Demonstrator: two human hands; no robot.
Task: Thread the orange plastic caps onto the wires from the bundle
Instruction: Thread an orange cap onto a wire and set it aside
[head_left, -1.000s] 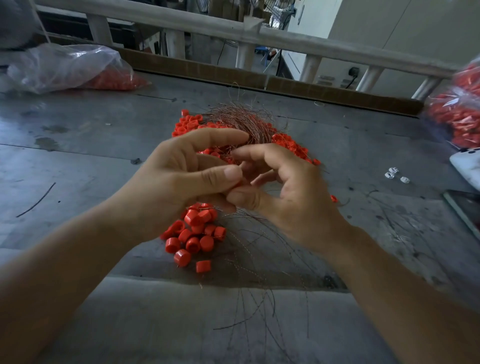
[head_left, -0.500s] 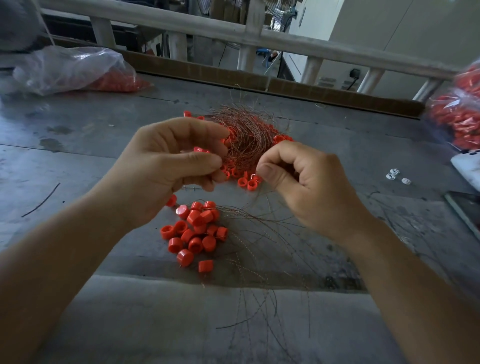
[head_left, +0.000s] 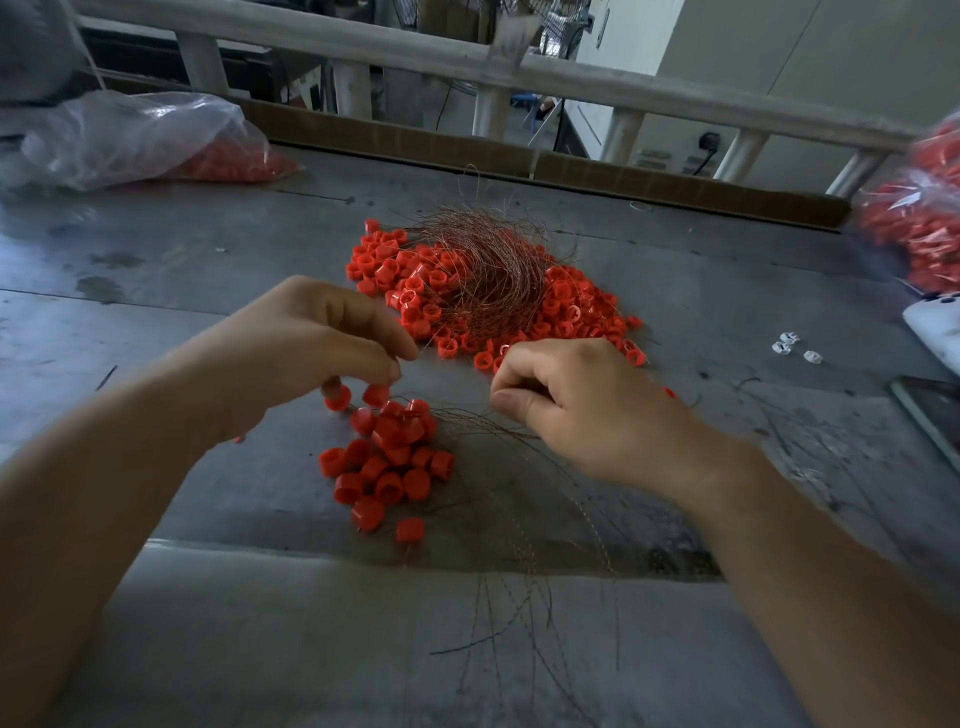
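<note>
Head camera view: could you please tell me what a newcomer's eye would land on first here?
First, the big heap of orange caps at the table's centre, with a tangled nest of copper wire on top. Nearer the person lies a smaller cluster of caps, with thin wires trailing towards the near table edge. Above it, the left hand and the right hand have their fingers pinched together.

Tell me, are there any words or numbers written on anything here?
None can be read.
The orange caps carry no print that shows.
The clear bags show no label.
The small white pieces are too small and blurred to tell.
</note>
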